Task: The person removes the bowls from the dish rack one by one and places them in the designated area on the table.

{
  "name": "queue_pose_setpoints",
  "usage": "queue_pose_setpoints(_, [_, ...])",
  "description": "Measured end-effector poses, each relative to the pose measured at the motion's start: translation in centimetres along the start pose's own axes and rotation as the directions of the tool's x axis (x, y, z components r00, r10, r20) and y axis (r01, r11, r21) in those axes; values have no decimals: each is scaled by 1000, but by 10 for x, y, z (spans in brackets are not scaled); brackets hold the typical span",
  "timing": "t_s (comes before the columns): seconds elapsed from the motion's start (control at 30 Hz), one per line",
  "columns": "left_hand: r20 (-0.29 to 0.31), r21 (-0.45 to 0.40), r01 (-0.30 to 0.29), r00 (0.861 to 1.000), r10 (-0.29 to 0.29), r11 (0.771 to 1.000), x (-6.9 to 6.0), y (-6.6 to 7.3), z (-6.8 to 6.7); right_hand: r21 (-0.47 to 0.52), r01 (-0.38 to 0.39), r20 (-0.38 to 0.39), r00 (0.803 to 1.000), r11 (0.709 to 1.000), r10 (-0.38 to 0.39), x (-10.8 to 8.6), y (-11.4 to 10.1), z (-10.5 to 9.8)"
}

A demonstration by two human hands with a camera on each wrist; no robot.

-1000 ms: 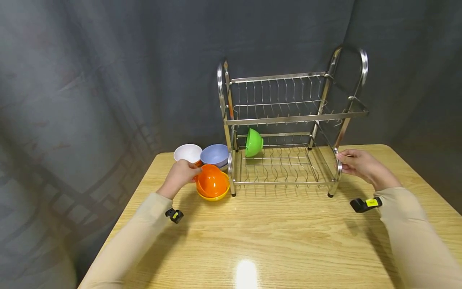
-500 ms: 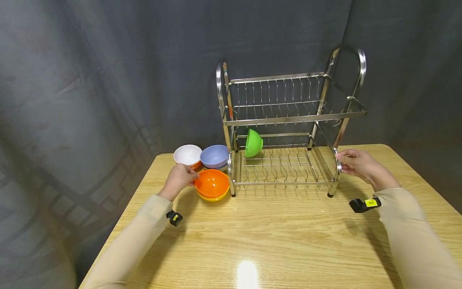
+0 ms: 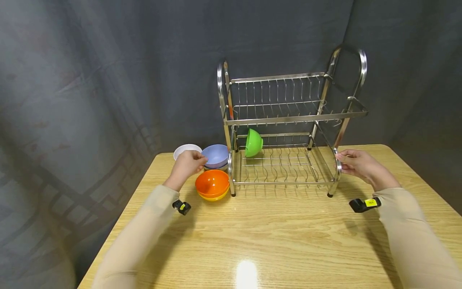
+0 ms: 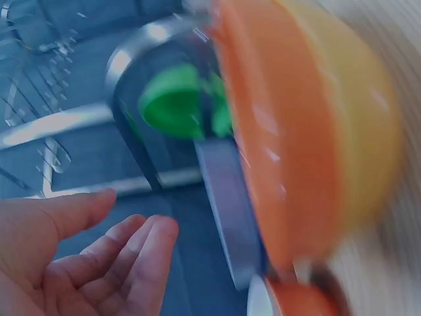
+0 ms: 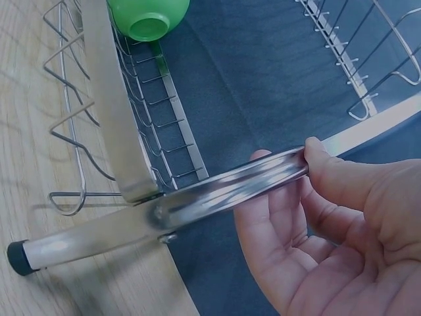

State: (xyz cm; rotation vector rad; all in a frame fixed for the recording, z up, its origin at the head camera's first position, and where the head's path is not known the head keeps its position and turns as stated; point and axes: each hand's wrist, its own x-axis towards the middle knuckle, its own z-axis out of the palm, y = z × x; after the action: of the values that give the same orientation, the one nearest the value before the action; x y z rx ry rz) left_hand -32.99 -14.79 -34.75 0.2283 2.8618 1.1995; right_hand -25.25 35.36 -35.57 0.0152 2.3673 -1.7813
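Observation:
My left hand (image 3: 188, 165) hovers above the bowls at the left of the table, thumb and fingertips apart in the left wrist view and nothing between them. Just below it, an orange bowl (image 3: 211, 182) sits nested in a yellow bowl (image 3: 213, 197). Behind stand a blue bowl (image 3: 215, 154) and a white bowl (image 3: 185, 149), the white one partly hidden by the hand. With thumb and fingers, my right hand (image 3: 361, 165) grips the curved side tube of the metal dish rack (image 3: 288, 119). On the rack's lower shelf, a green bowl (image 3: 254, 143) stands tilted on its side.
The two-tier rack stands at the back of the wooden table (image 3: 281, 237), its left legs close beside the bowls. A dark curtain (image 3: 162, 72) hangs behind the table.
The orange bowl was first tilted, then settled level into the yellow bowl. My left hand let go of it and moved up toward the blue bowl. My right hand stayed on the rack.

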Motion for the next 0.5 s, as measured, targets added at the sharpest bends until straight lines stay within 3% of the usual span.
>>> queue_pose_setpoints(0.03, [43,-79,-2,999,5,997,2,6,3,-2,-1,0,1000,1000,1,0,0,0])
queue_pose_setpoints(0.1, [142,-250,24,990,12,968,5,18,11,-5,-1,-4,1000,1000,1,0,0,0])
queue_pose_setpoints(0.23, [290,-495,160,957,-11,854,10,36,32,2,1,-9,1000,1000,-1,0,0,0])
queue_pose_setpoints(0.37, [317,-555,233,947,-56,798,15,44,48,58,-3,-3,1000,998,3,-1,1,1])
queue_pose_setpoints(0.5, [308,-560,275,945,-112,782,20,43,55,85,-7,3,1000,996,7,-1,1,1])
